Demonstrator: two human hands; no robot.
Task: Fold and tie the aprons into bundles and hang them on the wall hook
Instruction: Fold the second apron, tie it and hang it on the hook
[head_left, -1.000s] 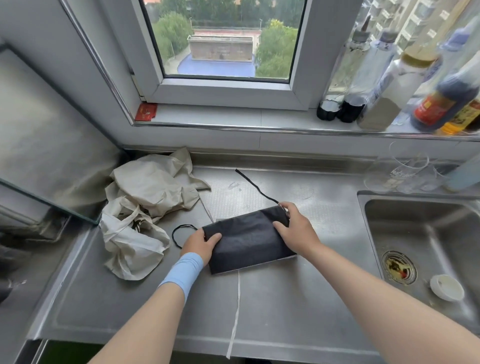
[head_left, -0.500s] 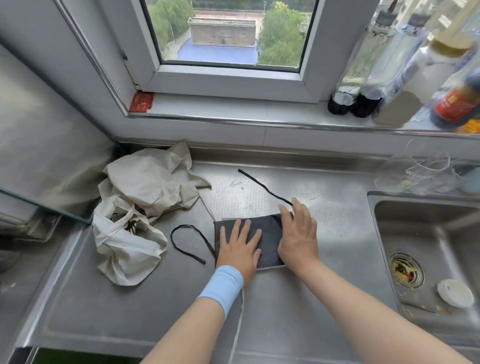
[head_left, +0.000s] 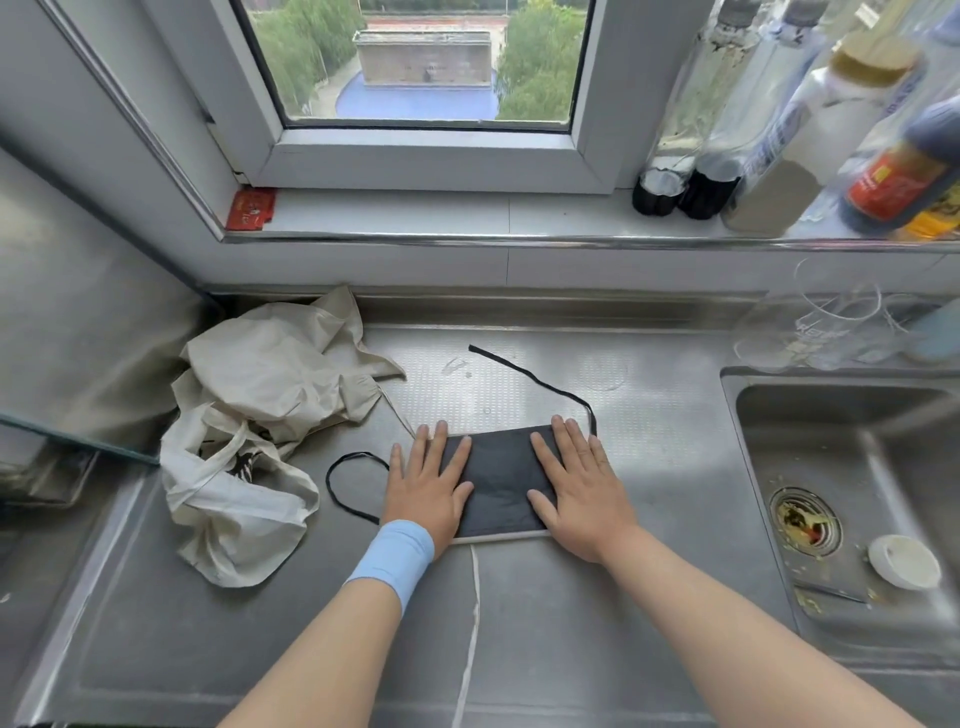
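A black apron (head_left: 498, 480) lies folded into a small rectangle on the steel counter (head_left: 597, 613). My left hand (head_left: 428, 480) rests flat on its left end, fingers spread, a light blue band on the wrist. My right hand (head_left: 579, 486) presses flat on its right end. One black strap (head_left: 540, 384) trails back and left from the far right corner. Another black strap (head_left: 345, 488) loops on the counter to the left. A white strap (head_left: 474, 597) runs from under the apron toward me. A crumpled cream apron (head_left: 265, 410) lies in a heap at the left.
A sink (head_left: 852, 499) with a drain and a small white cap (head_left: 904, 561) is at the right. Bottles (head_left: 779, 156) line the window ledge at the upper right. Clear glass containers (head_left: 831, 327) stand behind the sink. A glass panel (head_left: 78, 338) borders the counter at the left.
The black apron went from a wider rectangle to a smaller one. My hands moved from gripping its ends to lying flat on top, then slid apart toward the two ends.
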